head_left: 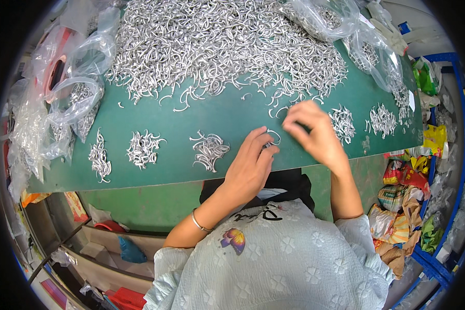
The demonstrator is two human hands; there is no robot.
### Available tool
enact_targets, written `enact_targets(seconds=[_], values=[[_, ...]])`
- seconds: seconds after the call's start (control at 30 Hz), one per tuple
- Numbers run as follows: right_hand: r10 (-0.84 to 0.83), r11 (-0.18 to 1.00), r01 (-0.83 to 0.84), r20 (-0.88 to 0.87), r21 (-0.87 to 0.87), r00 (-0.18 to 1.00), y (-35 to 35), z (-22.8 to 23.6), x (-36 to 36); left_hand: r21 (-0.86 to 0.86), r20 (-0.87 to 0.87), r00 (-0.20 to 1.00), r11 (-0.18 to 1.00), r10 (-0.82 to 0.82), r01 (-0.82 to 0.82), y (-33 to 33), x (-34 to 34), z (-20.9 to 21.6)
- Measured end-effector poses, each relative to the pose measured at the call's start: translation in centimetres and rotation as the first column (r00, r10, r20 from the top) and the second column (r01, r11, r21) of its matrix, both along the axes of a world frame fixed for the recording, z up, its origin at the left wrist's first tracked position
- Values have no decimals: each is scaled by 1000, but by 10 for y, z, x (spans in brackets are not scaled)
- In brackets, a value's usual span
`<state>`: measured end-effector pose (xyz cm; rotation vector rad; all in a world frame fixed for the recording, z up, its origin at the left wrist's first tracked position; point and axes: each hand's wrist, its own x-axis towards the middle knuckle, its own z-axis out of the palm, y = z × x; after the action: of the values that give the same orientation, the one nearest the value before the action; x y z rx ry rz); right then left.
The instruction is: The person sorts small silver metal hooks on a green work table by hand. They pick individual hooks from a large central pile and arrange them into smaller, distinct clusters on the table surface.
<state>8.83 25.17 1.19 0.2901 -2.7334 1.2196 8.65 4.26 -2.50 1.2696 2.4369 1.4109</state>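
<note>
My left hand (250,166) rests at the table's near edge, fingers slightly bent and apart. Its fingertips lie beside a few curved silvery metal pieces (275,138), partly hidden under them. To its right, my right hand (318,135) is raised over the table, slightly blurred, with thumb and fingers curled together. Whatever is between those fingertips is hidden. A few loose curved metal pieces (280,112) lie just left of it. Small separate piles of the same pieces stand left of my hands (210,151) and right of them (342,124).
A large heap of curved metal pieces (217,46) covers the far part of the green table (191,121). Clear plastic bags with pieces stand at the left (82,98) and far right (369,54). A blue-framed rack (452,206) with colourful packaging stands right; wooden shelving (108,248) lies lower left.
</note>
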Motion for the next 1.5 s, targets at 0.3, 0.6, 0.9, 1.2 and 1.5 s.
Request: enact_targets(seconds=[0.3, 0.6, 0.9, 1.2, 1.5], values=[[-103, 909, 111, -41, 402, 994, -14, 3, -2, 91, 85, 993, 991, 87, -95, -1, 2, 3], [-152, 982, 146, 45, 124, 987, -3, 3, 11, 109, 27, 979, 973, 202, -203, -11, 9, 16], [-90, 996, 91, 68, -14, 994, -29, -6, 19, 213, 970, -106, 975, -219, -59, -56, 48, -14], [-49, 997, 47, 42, 54, 998, -28, -9, 26, 363, 762, -374, 827, -529, -430, -29, 44, -51], [-116, 991, 113, -40, -71, 992, -34, -10, 20, 454, 673, -382, 762, -633, -462, -25, 37, -53]])
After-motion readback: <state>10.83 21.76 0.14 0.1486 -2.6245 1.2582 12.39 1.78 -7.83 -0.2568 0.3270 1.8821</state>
